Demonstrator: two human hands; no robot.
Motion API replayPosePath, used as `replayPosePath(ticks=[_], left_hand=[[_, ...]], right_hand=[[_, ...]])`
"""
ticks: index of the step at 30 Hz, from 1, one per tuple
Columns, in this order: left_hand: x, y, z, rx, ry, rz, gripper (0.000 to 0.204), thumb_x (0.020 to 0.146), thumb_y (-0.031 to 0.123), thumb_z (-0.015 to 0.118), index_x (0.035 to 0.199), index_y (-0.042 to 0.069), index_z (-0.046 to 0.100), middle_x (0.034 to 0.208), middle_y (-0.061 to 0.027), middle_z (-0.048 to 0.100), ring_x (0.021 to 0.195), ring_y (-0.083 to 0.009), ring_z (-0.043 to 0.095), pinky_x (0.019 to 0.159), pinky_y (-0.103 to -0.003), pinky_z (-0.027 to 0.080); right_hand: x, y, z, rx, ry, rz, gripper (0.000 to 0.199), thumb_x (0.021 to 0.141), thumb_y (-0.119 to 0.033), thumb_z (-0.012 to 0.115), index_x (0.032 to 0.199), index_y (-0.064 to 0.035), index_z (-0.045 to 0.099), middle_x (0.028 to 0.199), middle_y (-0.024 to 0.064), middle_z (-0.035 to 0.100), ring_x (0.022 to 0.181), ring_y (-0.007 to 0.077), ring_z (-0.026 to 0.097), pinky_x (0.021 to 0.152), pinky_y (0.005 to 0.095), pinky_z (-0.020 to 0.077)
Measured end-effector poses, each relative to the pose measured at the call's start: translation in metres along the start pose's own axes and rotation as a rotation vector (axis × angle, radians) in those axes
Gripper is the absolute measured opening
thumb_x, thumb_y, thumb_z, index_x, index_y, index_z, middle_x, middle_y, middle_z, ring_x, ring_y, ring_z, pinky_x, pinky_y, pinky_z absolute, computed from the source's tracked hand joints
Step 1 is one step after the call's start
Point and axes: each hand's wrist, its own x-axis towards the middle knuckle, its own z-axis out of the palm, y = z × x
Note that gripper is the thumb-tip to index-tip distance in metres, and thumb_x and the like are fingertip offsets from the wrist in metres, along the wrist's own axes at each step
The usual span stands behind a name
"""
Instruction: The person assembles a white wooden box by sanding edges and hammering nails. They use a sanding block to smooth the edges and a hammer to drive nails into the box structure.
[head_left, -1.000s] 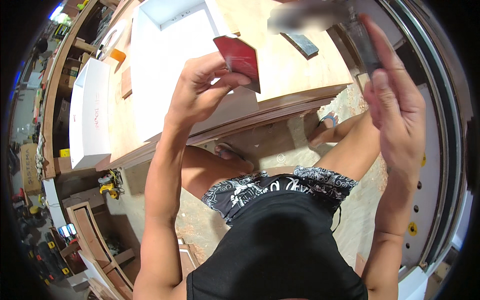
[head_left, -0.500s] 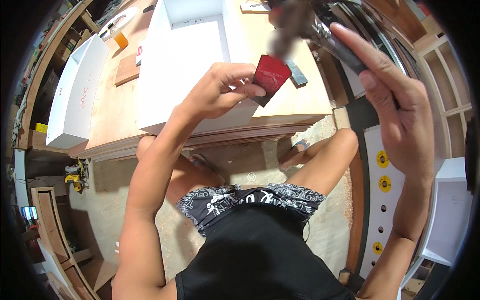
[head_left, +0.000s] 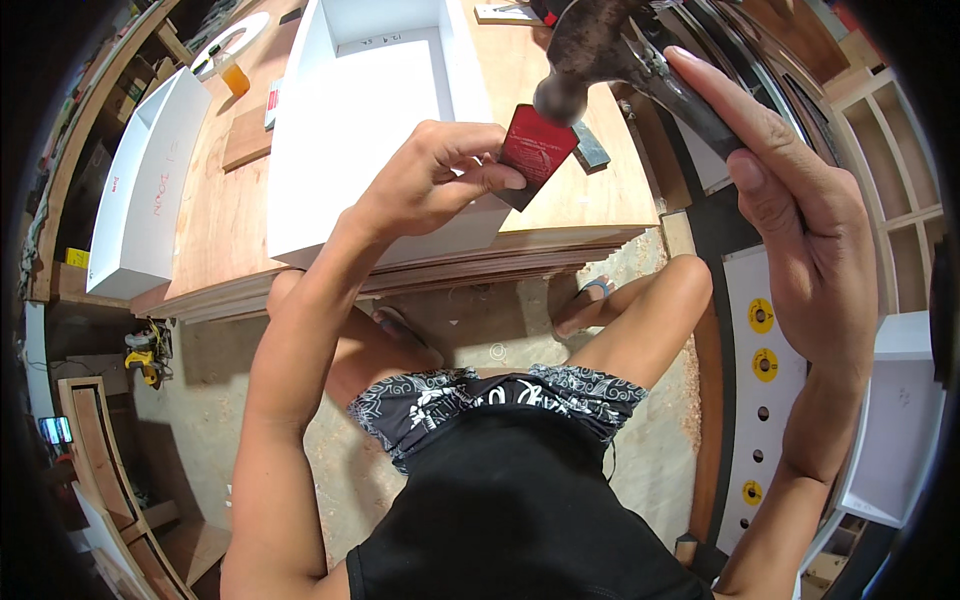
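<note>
The small red block (head_left: 536,152) is sitting tilted at the near right corner of the white open-topped box (head_left: 375,120), its lower edge against the box wall and its upper face turned toward the hammer head (head_left: 572,72). The left hand (head_left: 440,185) is pinching the block, thumb along its lower edge and the curled fingers pressing from above and behind. The dark steel head is hovering at the block's upper corner; whether it is actually touching cannot be told from this view. The right hand (head_left: 800,215) is gripping the hammer's handle, palm wrapped round the shaft and the fingers stretched along it rather than balled into a fist.

By the look of it, this is the tapping step: the block is serving as a buffer between hammer and painted panel, so that the corner is being knocked without marring the white face. The next stroke calls for a short, controlled blow square onto the block, with the left fingertips staying below the struck face.

The box is resting on a plywood workbench (head_left: 560,210), with a second white box (head_left: 145,190) lying farther left, well apart. A small grey plate (head_left: 590,148) is lying on the bench just beside the block. Sawdust is covering the floor (head_left: 480,320) under the person's feet.
</note>
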Motion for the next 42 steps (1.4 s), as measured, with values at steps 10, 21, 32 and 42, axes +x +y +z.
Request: replayPosePath(ticks=[10, 21, 32, 42], left_hand=[[0.001, -0.001, 0.000, 0.047, -0.010, 0.005, 0.029, 0.094, -0.002, 0.073, 0.122, 0.003, 0.077, 0.091, -0.0082, 0.078, 0.077, -0.0144, 0.072, 0.074, -0.031, 0.061], [0.001, 0.000, 0.001, 0.003, -0.004, 0.010, 0.034, 0.091, -0.005, 0.072, 0.124, 0.002, 0.076, 0.097, -0.0093, 0.081, 0.087, -0.0160, 0.078, 0.079, -0.032, 0.064], [-0.004, -0.004, -0.004, 0.057, -0.038, -0.011, 0.035, 0.092, -0.006, 0.071, 0.125, 0.003, 0.077, 0.099, -0.0095, 0.081, 0.087, -0.0172, 0.078, 0.079, -0.031, 0.063], [0.004, 0.001, -0.001, 0.025, -0.048, -0.030, 0.035, 0.094, -0.010, 0.068, 0.127, -0.001, 0.074, 0.110, -0.0126, 0.080, 0.095, -0.0162, 0.077, 0.082, -0.031, 0.063]], right_hand=[[-0.002, 0.010, -0.001, 0.021, 0.004, -0.048, 0.043, 0.113, -0.011, 0.051, 0.154, -0.0060, 0.060, 0.145, 0.0103, 0.071, 0.099, 0.0099, 0.067, 0.086, 0.0235, 0.0505], [-0.004, 0.011, 0.000, 0.089, 0.205, -0.086, 0.043, 0.115, -0.015, 0.051, 0.157, -0.0078, 0.058, 0.143, 0.0080, 0.072, 0.087, 0.0035, 0.058, 0.078, 0.0193, 0.0457], [-0.004, 0.007, 0.000, 0.007, 0.024, -0.050, 0.044, 0.112, -0.007, 0.052, 0.155, -0.0083, 0.060, 0.145, 0.0078, 0.071, 0.082, 0.0053, 0.060, 0.071, 0.0203, 0.0458], [-0.018, 0.038, 0.019, 0.156, 0.379, 0.098, 0.046, 0.116, -0.021, 0.054, 0.161, -0.0138, 0.054, 0.111, -0.0047, 0.075, 0.064, -0.0023, 0.038, 0.056, 0.0158, 0.0298]])
